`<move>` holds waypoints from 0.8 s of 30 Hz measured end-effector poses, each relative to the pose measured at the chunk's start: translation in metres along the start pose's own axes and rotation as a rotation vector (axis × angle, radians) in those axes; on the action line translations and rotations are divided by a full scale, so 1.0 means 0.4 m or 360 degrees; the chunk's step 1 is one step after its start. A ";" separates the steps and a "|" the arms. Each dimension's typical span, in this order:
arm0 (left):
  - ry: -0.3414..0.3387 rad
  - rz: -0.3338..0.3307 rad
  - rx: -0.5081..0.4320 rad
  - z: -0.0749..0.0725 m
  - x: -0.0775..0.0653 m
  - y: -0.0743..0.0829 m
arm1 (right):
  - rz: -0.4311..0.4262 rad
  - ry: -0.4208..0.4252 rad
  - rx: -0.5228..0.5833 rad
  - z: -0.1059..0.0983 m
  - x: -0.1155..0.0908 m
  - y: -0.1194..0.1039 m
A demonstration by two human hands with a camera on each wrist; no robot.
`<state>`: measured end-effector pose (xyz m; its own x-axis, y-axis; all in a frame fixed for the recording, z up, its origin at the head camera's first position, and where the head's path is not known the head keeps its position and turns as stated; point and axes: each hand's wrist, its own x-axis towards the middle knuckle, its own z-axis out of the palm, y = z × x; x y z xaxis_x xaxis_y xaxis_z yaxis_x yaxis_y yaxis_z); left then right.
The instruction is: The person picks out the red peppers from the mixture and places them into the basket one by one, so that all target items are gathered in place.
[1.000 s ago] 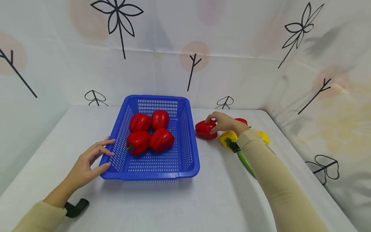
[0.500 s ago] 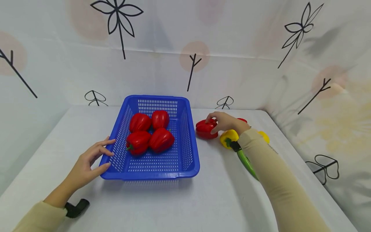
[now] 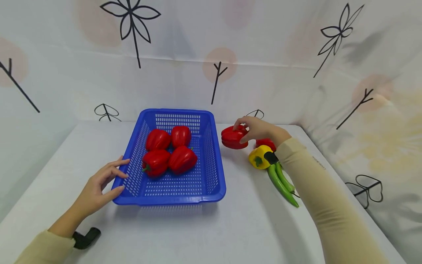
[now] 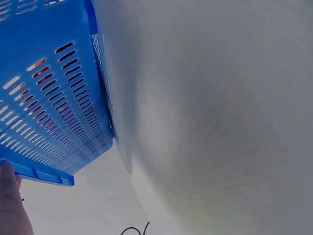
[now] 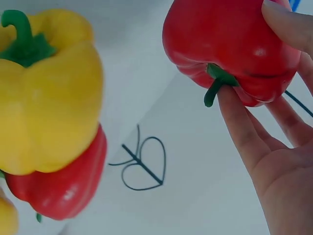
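My right hand [image 3: 258, 129] grips a red bell pepper [image 3: 232, 139] just right of the blue basket, thumb on one side and fingers on the other. In the right wrist view, the fingers of this hand [image 5: 281, 161] lie beside the green stem of the red bell pepper [image 5: 225, 39]. My left hand [image 3: 97, 189] rests its loosely spread fingertips on the left rim of the blue plastic basket [image 3: 219, 165]. Several red bell peppers [image 3: 182, 160] lie inside it. The slotted side of the basket [image 4: 54, 112] fills the upper left of the left wrist view.
To the right lie a yellow bell pepper [image 3: 256, 156], another red bell pepper [image 3: 265, 143] and two long green chili peppers [image 3: 279, 187]. Part of another yellow pepper [image 5: 7, 218] shows in the right wrist view. A patterned cloth [image 3: 184, 84] hangs behind the white table [image 3: 184, 238].
My right hand has raised the red bell pepper upward in the head view. More of the green chili peppers and the other red pepper now shows. The left hand stays at the basket rim.
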<state>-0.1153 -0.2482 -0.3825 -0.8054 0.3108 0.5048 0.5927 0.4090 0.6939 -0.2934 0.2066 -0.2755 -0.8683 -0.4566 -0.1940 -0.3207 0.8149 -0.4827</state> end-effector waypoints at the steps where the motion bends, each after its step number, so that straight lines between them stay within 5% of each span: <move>1: -0.0003 -0.0001 0.0006 0.000 0.000 -0.001 | -0.0017 0.0010 -0.0011 -0.005 -0.001 -0.005; 24: -0.0006 -0.0005 0.0028 0.000 -0.003 -0.006 | -0.0289 0.0056 -0.0173 -0.049 -0.023 -0.099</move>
<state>-0.1157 -0.2496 -0.3848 -0.8074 0.3125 0.5005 0.5901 0.4252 0.6863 -0.2801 0.1856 -0.2377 -0.8045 -0.5884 -0.0814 -0.5104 0.7549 -0.4118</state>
